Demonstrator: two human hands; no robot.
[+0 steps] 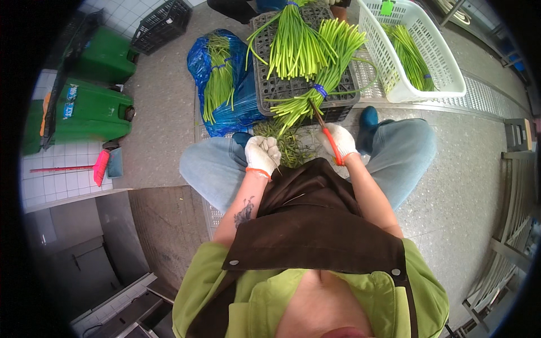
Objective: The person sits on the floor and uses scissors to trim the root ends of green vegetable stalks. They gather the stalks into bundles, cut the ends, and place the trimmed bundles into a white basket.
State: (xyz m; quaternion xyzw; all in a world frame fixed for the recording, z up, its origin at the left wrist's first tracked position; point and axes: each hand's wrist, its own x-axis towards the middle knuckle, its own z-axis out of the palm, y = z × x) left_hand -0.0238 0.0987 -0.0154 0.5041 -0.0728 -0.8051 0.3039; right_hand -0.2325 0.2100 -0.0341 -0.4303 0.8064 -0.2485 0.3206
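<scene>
My right hand [338,141], in a white knit glove, grips scissors [329,141] with orange-red handles. Their dark blades point up at a bunch of garlic scapes [332,73], just below its blue tie [320,90]. This bunch lies slanted over the near edge of an upturned black crate [270,87], its cut ends toward me. My left hand [263,153], gloved too, is closed just below those ends; what its fingers hold, if anything, is hidden. A second tied bunch [296,48] lies on the crate. Between my hands, trimmings [290,145] are heaped on the floor.
Left of the crate, a blue plastic bag [243,110] holds a scape bunch [218,79]. At right stands a white basket [453,84] with another bunch [408,56]. Green bins [93,112], a pink broom [100,167] and a black crate [162,25] are farther left.
</scene>
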